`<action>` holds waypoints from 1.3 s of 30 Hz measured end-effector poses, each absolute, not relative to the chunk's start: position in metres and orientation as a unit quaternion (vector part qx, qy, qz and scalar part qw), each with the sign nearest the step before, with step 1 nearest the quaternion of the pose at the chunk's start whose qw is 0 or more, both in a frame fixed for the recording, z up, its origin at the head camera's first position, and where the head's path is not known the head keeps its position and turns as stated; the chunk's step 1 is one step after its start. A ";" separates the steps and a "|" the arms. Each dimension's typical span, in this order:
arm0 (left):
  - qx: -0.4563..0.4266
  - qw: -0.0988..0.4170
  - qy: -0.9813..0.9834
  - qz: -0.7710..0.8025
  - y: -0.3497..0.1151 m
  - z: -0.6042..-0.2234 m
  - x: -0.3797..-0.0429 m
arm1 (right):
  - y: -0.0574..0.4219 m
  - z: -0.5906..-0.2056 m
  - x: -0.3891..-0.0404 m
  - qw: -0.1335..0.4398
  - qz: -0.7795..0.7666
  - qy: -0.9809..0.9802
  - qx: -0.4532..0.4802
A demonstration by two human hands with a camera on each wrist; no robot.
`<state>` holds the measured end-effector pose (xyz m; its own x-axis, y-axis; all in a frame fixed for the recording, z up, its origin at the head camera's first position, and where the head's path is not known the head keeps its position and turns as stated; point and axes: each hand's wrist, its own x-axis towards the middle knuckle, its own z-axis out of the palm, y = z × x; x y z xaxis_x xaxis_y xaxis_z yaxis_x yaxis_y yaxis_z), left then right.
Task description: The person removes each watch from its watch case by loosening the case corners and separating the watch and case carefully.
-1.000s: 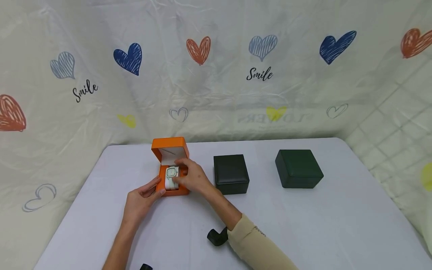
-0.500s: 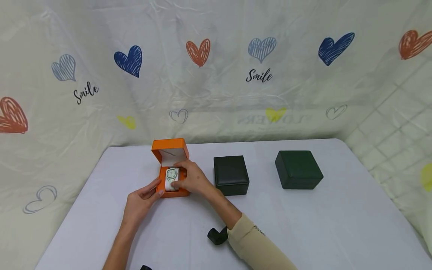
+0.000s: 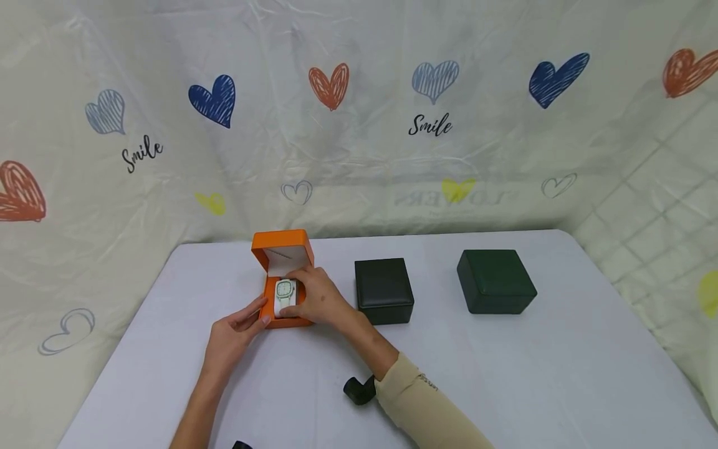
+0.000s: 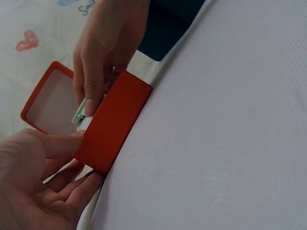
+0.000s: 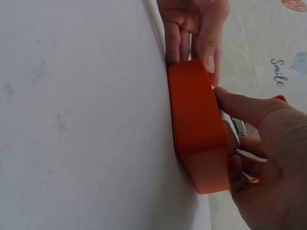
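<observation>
An orange watch box (image 3: pixel 289 323) stands with its lid up at the left rear of the table. Inside it lies a wristwatch (image 3: pixel 285 289) with a pale green square case and strap, wrapped on a white cushion. My left hand (image 3: pixel 231 337) holds the box at its left side, thumb near the front corner, as the left wrist view also shows. My right hand (image 3: pixel 321 297) reaches in from the right and grips the watch on its cushion, thumb at the front end and fingers at the back. In the right wrist view, the box's wall (image 5: pixel 197 110) partly hides the watch.
To the right of the orange box sits a closed black box (image 3: pixel 384 290), and farther right a closed dark green box (image 3: pixel 497 282). A black curved object (image 3: pixel 359 391) lies partly under the right sleeve. A heart-patterned curtain (image 3: pixel 359 149) hangs behind the table.
My right thumb has slid down along the watch to its front end, and the watch sits slightly lower in the box. The left hand keeps its hold on the box.
</observation>
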<state>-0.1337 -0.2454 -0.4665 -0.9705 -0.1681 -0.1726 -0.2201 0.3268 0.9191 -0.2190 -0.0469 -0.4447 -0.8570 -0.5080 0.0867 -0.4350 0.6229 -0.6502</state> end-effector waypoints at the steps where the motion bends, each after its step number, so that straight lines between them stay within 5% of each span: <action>1: -0.120 0.023 0.814 0.568 -0.245 -0.467 -0.134 | -0.047 -0.445 -0.219 0.050 -0.345 0.899 -0.263; 39: -0.122 0.023 0.814 0.567 -0.246 -0.468 -0.135 | -0.044 -0.437 -0.210 0.001 -0.487 0.831 -0.270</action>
<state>-0.1351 -0.2458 -0.4680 -0.9692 -0.1726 -0.1759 -0.2248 0.3269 0.9179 -0.2102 -0.0439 -0.4370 -0.8538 -0.4499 0.2621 -0.4485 0.3800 -0.8090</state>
